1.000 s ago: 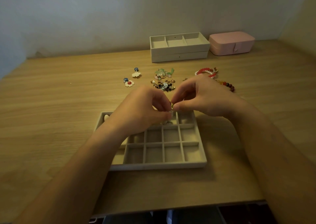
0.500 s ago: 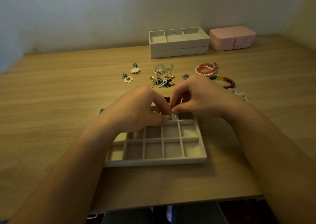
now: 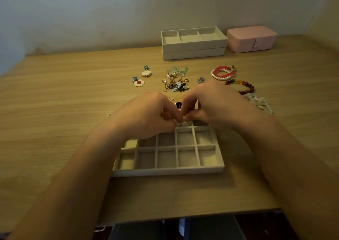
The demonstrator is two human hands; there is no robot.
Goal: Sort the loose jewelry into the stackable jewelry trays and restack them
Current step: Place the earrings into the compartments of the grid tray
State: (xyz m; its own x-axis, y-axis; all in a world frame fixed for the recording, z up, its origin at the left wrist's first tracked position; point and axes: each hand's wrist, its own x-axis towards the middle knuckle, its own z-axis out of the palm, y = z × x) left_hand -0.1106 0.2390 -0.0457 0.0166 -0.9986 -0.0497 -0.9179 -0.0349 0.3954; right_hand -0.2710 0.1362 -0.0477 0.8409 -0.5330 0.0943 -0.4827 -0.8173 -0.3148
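- Beige gridded tray is sitting flat on the wooden table, near the front edge, its small square compartments facing up.
- Left hand and right hand are meeting over the tray's far row, knuckles up and fingers curled inward. The fingertips of the two hands are touching.
- Both hands are pinching one small piece between them, pale with a glint of gold. It is hanging just above or just inside a far-row compartment; I cannot tell which, nor what kind of jewelry it is.
- Loose jewelry is lying on the table beyond the hands. To the left are a white flower earring and a red-centred flower earring, lying apart.
- A tangled earring pile is sitting in the middle, with a greenish cluster just behind it and a tiny silver charm to its right.
- Further right, a red bracelet and a pearl bracelet are overlapping. A dark multicoloured bracelet is curving beside them, and a pale bead strand is trailing past the right wrist.
- A black piece is peeking out between the two hands, just behind the tray.
- Stacked trays are standing at the back by the wall, the top one showing three long compartments. A closed pink case is sitting just beside them on the right.
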